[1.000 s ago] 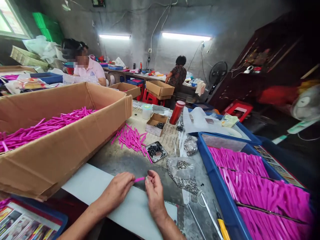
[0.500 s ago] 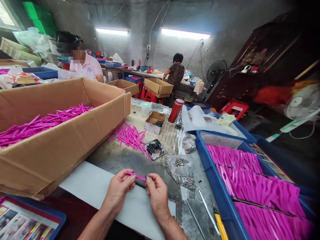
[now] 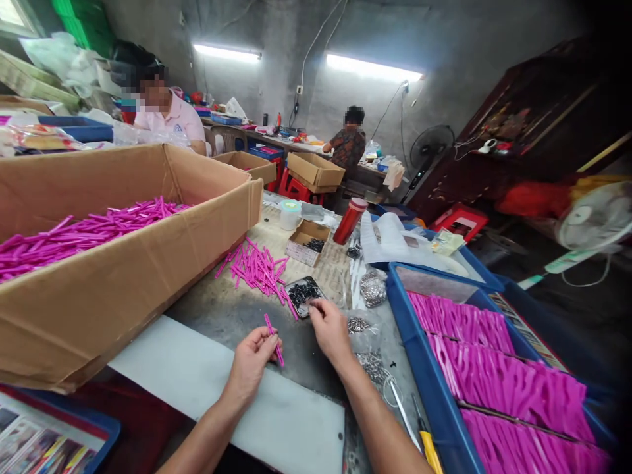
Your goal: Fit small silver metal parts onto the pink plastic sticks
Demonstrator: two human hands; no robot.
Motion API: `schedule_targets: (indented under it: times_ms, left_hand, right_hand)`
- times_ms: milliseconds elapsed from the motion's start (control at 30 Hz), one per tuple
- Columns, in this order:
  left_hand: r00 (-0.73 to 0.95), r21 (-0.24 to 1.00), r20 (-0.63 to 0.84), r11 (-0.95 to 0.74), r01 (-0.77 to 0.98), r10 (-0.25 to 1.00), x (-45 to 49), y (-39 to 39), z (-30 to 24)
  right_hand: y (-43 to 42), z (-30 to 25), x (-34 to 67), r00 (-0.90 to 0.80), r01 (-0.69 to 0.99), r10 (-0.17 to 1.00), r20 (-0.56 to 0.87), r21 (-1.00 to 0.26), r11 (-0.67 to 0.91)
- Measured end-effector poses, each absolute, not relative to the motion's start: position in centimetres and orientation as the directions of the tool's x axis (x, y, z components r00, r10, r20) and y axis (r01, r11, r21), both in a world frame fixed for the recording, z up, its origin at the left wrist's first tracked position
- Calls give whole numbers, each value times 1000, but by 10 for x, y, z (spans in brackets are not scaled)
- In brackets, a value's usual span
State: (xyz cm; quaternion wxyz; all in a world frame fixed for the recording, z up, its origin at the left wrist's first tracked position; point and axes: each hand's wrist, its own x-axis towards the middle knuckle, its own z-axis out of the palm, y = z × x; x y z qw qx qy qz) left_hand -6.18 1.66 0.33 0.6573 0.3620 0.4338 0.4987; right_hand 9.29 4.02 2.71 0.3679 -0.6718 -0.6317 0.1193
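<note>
My left hand point(image 3: 255, 359) is closed on one slim magenta plastic piece point(image 3: 269, 324), which sticks out above and below the fingers. Over the near right edge of a small tray point(image 3: 295, 309) of tiny black parts, my right hand point(image 3: 328, 326) has its fingertips pinched together; whether a part is between them is hidden. A loose pile of magenta pieces point(image 3: 257, 266) lies just left of the tray. Bags of small metal parts point(image 3: 357, 324) sit beside my right wrist.
A large cardboard box point(image 3: 148, 283) of magenta pieces stands at left. At right is a blue crate point(image 3: 419, 368) with rows of magenta parts. A red flask point(image 3: 349, 222), a small carton point(image 3: 302, 253) and a yellow-handled tool point(image 3: 430, 451) are on the table. Two people sit farther back.
My right hand has let go of the magenta piece and moved up and right to the tray of black parts. The left hand has shifted slightly right, its piece now turned steeper.
</note>
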Motion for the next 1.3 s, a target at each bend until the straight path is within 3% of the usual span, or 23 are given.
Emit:
schedule_targets:
  times_ms: [67, 167, 400, 600, 800, 1133, 1300]
  left_hand:
    - [123, 918, -202, 232, -322, 972, -61, 16, 0]
    - [131, 919, -206, 237, -315, 970, -62, 16, -2]
    - [188, 928, -151, 205, -313, 971, -63, 15, -5]
    - [201, 929, -154, 211, -303, 967, -64, 15, -6]
    - [216, 923, -154, 219, -316, 964, -63, 14, -6]
    - [225, 925, -159, 225, -307, 961, -64, 14, -2]
    - [217, 941, -143, 201, -274, 966, -64, 16, -5]
  right_hand:
    - [58, 30, 98, 117, 880, 964, 240, -475, 12]
    - [77, 29, 101, 69, 935, 985, 160, -354, -8]
    - [95, 16, 99, 16, 977, 999, 32, -214, -9]
    - [94, 13, 100, -5, 985, 1000, -11, -172, 3]
    - [90, 17, 102, -18, 979, 1000, -22, -203, 14]
    - [76, 30, 103, -72, 928, 997, 25, -366, 76]
    - [53, 33, 92, -115, 753, 990, 86, -642, 143]
